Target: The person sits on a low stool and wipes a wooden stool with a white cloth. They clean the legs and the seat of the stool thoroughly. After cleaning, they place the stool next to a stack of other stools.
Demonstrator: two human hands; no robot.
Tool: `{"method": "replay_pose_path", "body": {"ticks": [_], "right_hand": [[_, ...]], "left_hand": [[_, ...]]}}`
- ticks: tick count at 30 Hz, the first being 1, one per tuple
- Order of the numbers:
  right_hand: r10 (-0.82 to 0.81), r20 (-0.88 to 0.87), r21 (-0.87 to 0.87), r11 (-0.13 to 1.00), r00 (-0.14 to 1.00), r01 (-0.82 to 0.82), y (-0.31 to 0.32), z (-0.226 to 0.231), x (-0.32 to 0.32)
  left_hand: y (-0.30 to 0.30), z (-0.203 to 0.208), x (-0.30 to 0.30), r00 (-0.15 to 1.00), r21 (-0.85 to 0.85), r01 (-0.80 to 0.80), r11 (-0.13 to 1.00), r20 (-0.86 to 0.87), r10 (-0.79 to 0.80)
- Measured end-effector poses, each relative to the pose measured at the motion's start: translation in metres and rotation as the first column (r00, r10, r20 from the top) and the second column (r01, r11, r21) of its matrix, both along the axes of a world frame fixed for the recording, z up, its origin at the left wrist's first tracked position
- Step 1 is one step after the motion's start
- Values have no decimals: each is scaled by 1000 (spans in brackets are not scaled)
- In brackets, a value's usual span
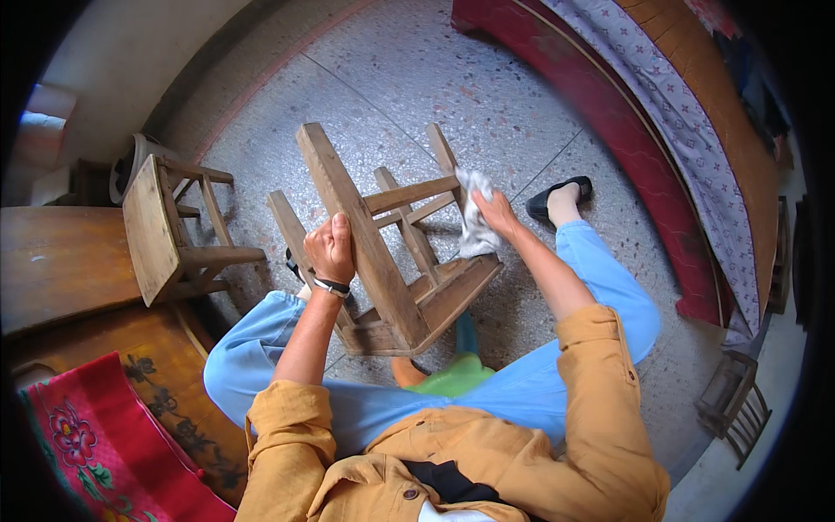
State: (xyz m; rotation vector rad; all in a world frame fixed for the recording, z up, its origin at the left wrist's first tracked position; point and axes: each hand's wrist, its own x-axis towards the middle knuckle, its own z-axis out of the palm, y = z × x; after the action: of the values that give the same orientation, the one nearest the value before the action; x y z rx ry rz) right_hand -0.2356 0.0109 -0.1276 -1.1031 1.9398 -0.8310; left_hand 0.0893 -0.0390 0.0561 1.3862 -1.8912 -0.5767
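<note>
Between my knees a wooden stool (pixel 376 271) is turned over, its legs pointing up and away from me. My left hand (pixel 330 250) is closed round the nearest thick leg, about halfway along it. On the right, my right hand (pixel 496 214) grips a grey-white cloth (pixel 475 228). The cloth lies against the stool's right leg, just above the seat's edge. Part of that leg is hidden behind cloth and fingers.
A second wooden stool (pixel 155 233) lies tipped beside a brown wooden cabinet (pixel 61 261) at left. A red floral cloth (pixel 104 439) drapes the lower cabinet. Under me is a green seat (pixel 457 376). A bed with red skirting (pixel 600 113) runs along the right; a small chair (pixel 733 402) stands lower right.
</note>
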Motion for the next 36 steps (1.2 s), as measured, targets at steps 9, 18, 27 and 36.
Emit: {"method": "replay_pose_path", "body": {"ticks": [9,18,27,36], "right_hand": [[-52,104,84,996,993,43,128,100,57],[215,115,-407,901,970,-151,142,172,130],[675,-116,-359,656,729,-664,119,143,77],[695,-219,-409,572,685,-711,99,136,88]], "left_hand": [[-3,-6,-10,995,-26,-54,998,81,56],[-4,-7,2,998,13,-34,999,46,34],[-2,-10,13,999,-31,-2,1000,38,3],[-11,-16,21,992,-22,28,999,-122,-31]]}}
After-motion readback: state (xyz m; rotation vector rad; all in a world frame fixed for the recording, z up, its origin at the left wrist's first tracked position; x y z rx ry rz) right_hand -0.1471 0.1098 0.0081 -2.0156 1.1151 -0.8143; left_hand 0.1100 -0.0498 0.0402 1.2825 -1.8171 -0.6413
